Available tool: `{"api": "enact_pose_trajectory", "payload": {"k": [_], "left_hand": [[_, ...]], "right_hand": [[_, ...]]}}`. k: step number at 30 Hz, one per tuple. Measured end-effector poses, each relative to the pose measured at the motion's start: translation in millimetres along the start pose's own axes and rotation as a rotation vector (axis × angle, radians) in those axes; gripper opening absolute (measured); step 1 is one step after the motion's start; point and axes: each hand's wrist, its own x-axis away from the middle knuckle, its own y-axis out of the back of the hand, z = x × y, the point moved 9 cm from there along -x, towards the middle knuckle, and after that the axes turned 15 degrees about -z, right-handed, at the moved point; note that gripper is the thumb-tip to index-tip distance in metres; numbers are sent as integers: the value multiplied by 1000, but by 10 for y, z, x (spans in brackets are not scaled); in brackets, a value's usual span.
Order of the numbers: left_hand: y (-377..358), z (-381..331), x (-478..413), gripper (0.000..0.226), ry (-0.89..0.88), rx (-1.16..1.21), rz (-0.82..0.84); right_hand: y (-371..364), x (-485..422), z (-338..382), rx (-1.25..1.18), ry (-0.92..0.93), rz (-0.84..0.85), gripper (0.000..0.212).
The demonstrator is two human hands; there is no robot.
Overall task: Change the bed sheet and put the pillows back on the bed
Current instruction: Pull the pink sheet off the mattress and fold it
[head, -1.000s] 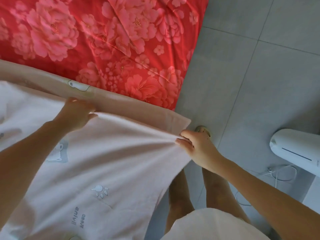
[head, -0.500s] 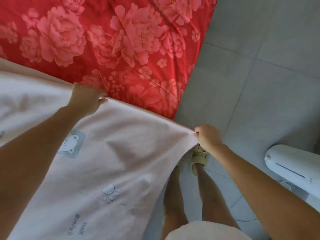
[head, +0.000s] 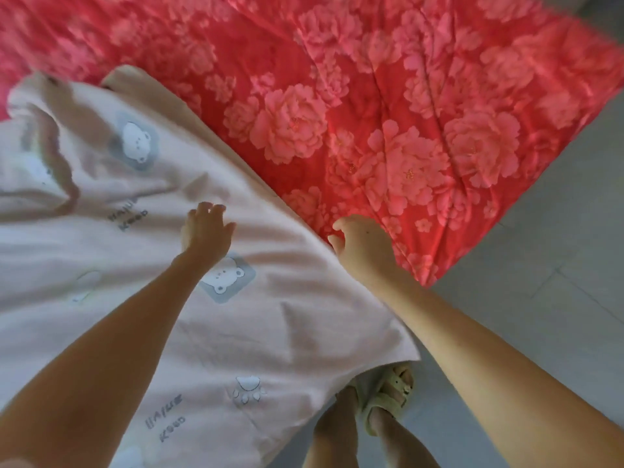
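Grey flr (head: pixel 540 282), red floral bed (head: pixel 371 113)

1 head-worn camera looks steeply down, close over the bed (head: pixel 405 136).

The only writing stood on the pale pink cloth bed sheet (head: pixel 270 332), among its printed bears and paw marks. A two-line grey caption (head: pixel 127 219) sat near the sheet's middle, and a second grey caption (head: pixel 165 422) like it lay lower down, towards the person's feet. Both ran slanted and blurred. The lower line looked like "Keep"; the upper line I could not make out.
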Motion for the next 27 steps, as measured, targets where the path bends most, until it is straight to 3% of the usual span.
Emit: {"api": "enact_pose_trajectory", "payload": {"k": [8,16,19,21,22,25,27], "left_hand": [[-120,1007,-45,48,283,167,111],[-407,1592,-180,57,471,340,98],[-359,1787,-306,49,544,413,-36],[-182,1897,-407,41,648,476,-181],[-48,1925,-469,37,690,515,-262],[408,1937,-695,36,734,600,-476],[617,1939,-921,42,730,568,-516]], "right_hand": [[-737,-886,1059,5,81,200,27],[-1633,-1673,1535,67,4,309,70],[-1813,-2062,1728,-57,-14,280,48],[-1812,-2119,2058,-92,177,254,15],[-1810,-2016,2254,-107,329,284,11],[-1876,-1365,2652,-90,700,706,24],[-1956,-1367,2618,-39,652,915,14]]}}
